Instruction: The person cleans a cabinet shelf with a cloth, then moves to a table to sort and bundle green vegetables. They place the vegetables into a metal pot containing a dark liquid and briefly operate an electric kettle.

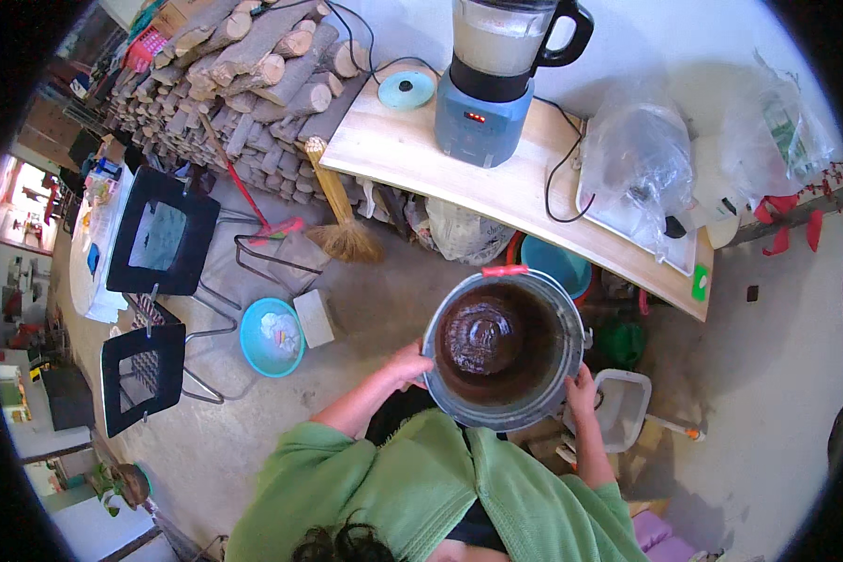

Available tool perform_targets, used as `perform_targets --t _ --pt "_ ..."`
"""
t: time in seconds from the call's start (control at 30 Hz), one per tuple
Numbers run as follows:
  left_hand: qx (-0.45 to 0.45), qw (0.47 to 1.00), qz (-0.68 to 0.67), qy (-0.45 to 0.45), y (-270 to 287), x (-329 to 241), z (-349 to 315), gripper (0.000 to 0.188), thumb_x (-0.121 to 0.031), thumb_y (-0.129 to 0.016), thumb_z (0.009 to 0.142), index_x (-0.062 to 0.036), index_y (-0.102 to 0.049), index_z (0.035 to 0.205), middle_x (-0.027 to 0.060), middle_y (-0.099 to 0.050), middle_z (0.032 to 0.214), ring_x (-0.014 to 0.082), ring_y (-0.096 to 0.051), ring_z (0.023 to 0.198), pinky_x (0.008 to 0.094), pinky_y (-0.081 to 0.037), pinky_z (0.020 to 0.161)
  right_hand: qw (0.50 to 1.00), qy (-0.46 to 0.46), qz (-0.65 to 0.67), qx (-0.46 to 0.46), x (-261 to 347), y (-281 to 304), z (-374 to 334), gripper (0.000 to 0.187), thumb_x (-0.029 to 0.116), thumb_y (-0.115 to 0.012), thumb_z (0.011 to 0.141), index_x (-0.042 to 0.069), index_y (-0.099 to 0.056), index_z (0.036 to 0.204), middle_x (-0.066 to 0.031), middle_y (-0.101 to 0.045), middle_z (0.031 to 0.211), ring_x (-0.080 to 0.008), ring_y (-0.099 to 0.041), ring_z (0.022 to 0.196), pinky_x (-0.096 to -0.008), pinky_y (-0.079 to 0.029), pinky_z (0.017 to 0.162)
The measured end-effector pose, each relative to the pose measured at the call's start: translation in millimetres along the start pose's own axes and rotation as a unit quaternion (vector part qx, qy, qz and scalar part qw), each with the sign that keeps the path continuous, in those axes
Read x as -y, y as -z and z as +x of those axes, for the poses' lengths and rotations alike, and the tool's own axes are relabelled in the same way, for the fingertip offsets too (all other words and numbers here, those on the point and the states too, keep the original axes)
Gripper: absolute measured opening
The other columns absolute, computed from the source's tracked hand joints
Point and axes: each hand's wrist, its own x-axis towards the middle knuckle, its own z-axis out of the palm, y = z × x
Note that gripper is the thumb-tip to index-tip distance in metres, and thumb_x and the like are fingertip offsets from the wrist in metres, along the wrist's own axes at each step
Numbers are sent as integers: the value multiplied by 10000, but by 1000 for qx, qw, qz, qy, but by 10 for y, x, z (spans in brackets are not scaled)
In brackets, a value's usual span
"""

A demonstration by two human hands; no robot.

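Holding a bucket (547, 363) two-handed, beside the table (384, 140).
Left hand (410, 363) and right hand (583, 393) clasp opposite sides, each grip closed on the bucket, undersides hidden. The bucket is off the table, just outside its front edge, left of the front right corner; its interior looks dark and glossy, liquid or not being unclear. Steady handling calls for matched hand heights, a level rim and clearance from that edge.

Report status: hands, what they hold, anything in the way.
Left hand and right hand gripping metal bucket at opposite sides. Bucket's mouth facing camera, red handle grip at far rim. Beyond it: wooden table, blue basin.
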Motion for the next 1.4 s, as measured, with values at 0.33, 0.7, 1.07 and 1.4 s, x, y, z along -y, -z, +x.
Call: perform_targets --t 0.33,0.7,1.07,1.4 --pt "-13 1000 3 15 -52 -97 -160 558 -33 -610 715 -73 -543 1267 129 -671 1090 269 -692 922 446 -611 716 999 -28 29 -15 183 -3 -232 484 -78 -534 900 36 -481 1368 -79 -616 1239 -191 -590 1119 -320 -430 987" --pt "48 995 85 4 -279 -235 -27 612 -19 -632 719 -79 -484 1310 134 -670 1052 245 -701 837 394 -616 632 992 -83 68 -60 -183 248 -441 490 -82 -511 874 44 -498 1348 -57 -626 1221 -185 -589 1112 -332 -439 982" --pt "79 993 85 -10 -589 -459 83 665 0 -589 733 -118 -450 1373 123 -652 1083 274 -687 880 429 -610 673 987 -76 62 -126 -269 537 -656 473 -90 -496 888 52 -502 1339 -63 -633 1186 -170 -598 1071 -318 -464 939" --pt "110 983 145 24 -1014 -535 278 587 7 -590 730 -94 -488 1299 118 -653 1079 265 -693 858 421 -617 648 983 -44 -2 -180 -670 741 -888 481 -40 -506 886 -17 -463 1365 -144 -557 1330 -241 -526 1231 -351 -384 1057"
